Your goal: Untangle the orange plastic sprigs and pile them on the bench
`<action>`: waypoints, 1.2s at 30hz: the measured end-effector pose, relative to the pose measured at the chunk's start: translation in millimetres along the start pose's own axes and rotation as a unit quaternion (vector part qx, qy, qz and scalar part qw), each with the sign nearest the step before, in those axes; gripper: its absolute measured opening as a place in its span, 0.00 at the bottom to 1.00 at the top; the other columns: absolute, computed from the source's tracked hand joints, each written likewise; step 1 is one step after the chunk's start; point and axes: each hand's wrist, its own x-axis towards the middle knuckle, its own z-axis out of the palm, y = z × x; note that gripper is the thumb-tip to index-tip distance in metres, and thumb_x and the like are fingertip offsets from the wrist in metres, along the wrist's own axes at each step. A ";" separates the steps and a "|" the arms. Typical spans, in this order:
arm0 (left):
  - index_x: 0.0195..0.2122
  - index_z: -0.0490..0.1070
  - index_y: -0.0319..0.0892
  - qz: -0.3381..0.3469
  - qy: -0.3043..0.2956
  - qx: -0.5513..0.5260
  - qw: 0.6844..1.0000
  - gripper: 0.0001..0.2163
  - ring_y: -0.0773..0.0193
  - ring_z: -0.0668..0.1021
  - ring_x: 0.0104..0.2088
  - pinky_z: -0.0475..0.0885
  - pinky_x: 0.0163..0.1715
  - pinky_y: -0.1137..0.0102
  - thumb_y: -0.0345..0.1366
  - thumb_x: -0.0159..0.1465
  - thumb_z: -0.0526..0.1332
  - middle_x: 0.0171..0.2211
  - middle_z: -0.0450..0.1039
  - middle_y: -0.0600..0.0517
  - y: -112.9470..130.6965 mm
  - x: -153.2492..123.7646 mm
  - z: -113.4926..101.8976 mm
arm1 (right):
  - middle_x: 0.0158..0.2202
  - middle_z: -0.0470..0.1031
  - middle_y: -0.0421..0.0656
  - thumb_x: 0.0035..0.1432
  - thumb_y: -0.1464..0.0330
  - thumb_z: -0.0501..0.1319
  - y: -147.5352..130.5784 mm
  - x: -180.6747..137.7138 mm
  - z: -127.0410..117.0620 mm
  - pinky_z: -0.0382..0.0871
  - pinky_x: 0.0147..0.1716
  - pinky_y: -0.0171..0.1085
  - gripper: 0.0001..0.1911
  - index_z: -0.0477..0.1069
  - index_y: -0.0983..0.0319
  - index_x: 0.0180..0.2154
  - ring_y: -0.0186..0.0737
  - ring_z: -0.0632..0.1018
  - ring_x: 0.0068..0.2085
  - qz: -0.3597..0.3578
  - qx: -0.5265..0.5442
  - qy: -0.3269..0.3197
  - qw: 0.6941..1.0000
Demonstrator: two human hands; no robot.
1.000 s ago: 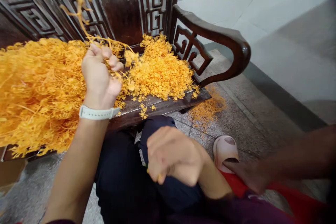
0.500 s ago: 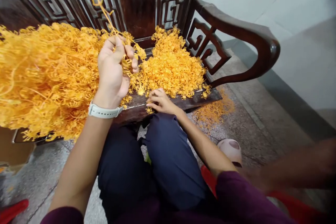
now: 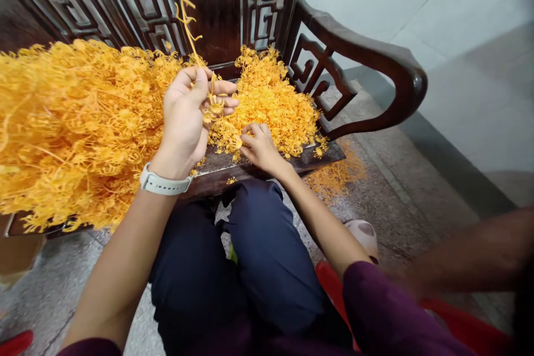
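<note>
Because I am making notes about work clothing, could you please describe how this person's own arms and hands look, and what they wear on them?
The left hand and right hand wear no gloves, and the forearms are bare. A white strap with a small clasp, probably a watch band, circles the left wrist. A dark purple sleeve covers the right upper arm, and a matching dark purple sleeve shows at the left.

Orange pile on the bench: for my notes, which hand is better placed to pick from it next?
Probably the right hand: its fingers already rest on the loose orange pile, while the left hand is pinching an orange sprig.
</note>
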 end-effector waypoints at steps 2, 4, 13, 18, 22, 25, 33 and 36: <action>0.37 0.70 0.47 0.011 0.002 0.007 1.000 0.08 0.60 0.85 0.37 0.75 0.33 0.69 0.37 0.75 0.59 0.32 0.82 0.53 -0.9 -0.7 1.1 | 0.59 0.69 0.56 0.71 0.51 0.60 -6.4 -2.7 -3.1 0.64 0.59 0.53 0.22 0.78 0.61 0.53 0.57 0.67 0.57 -0.012 0.009 -0.054 0.998; 0.37 0.70 0.47 0.019 0.004 0.016 1.000 0.07 0.58 0.85 0.39 0.76 0.35 0.68 0.38 0.75 0.60 0.32 0.82 0.52 -2.2 -2.6 3.0 | 0.64 0.65 0.60 0.62 0.41 0.65 -12.1 -6.9 3.9 0.62 0.61 0.59 0.39 0.73 0.61 0.61 0.64 0.66 0.61 -0.030 0.004 -0.117 0.993; 0.43 0.70 0.47 0.006 -0.018 0.083 0.996 0.07 0.58 0.86 0.38 0.80 0.39 0.65 0.43 0.76 0.59 0.37 0.84 0.49 -6.7 -10.1 11.7 | 0.64 0.66 0.63 0.69 0.54 0.63 4.6 -4.8 22.0 0.60 0.58 0.59 0.28 0.73 0.64 0.62 0.66 0.66 0.62 0.005 -0.053 -0.060 0.997; 0.41 0.69 0.45 0.009 -0.022 0.032 0.999 0.06 0.57 0.87 0.44 0.80 0.42 0.66 0.39 0.75 0.61 0.39 0.84 0.48 -10.3 -5.1 10.5 | 0.39 0.75 0.46 0.74 0.56 0.57 -17.0 1.8 -34.6 0.68 0.49 0.48 0.15 0.75 0.59 0.42 0.46 0.75 0.43 0.078 0.233 0.162 0.956; 0.37 0.69 0.46 -0.009 -0.022 -0.014 1.000 0.06 0.55 0.86 0.49 0.81 0.44 0.67 0.34 0.71 0.65 0.38 0.83 0.49 -14.1 -4.3 16.6 | 0.44 0.73 0.43 0.74 0.52 0.57 -65.5 6.7 -80.7 0.71 0.43 0.42 0.15 0.71 0.54 0.50 0.42 0.77 0.44 0.102 0.437 0.258 0.856; 0.35 0.69 0.46 -0.015 -0.026 -0.037 0.999 0.08 0.54 0.85 0.53 0.82 0.47 0.67 0.32 0.69 0.68 0.38 0.82 0.50 -14.1 -8.8 23.7 | 0.46 0.73 0.43 0.67 0.54 0.67 -93.6 15.2 -95.8 0.72 0.45 0.42 0.15 0.72 0.55 0.48 0.41 0.76 0.46 0.086 0.438 0.217 0.868; 0.34 0.71 0.45 -0.051 -0.050 -0.085 0.994 0.07 0.58 0.86 0.50 0.82 0.49 0.68 0.32 0.72 0.62 0.42 0.84 0.49 -10.0 -5.9 19.5 | 0.35 0.64 0.38 0.74 0.54 0.58 -118.9 29.8 -86.6 0.68 0.40 0.38 0.15 0.67 0.57 0.38 0.35 0.69 0.36 0.103 0.462 0.271 0.838; 0.34 0.71 0.44 -0.065 -0.020 -0.132 0.989 0.10 0.66 0.87 0.42 0.81 0.47 0.72 0.27 0.73 0.58 0.36 0.83 0.53 -8.4 -1.9 18.6 | 0.36 0.63 0.39 0.75 0.54 0.57 -123.2 24.6 -79.6 0.69 0.41 0.38 0.14 0.65 0.56 0.39 0.36 0.69 0.36 0.072 0.507 0.286 0.810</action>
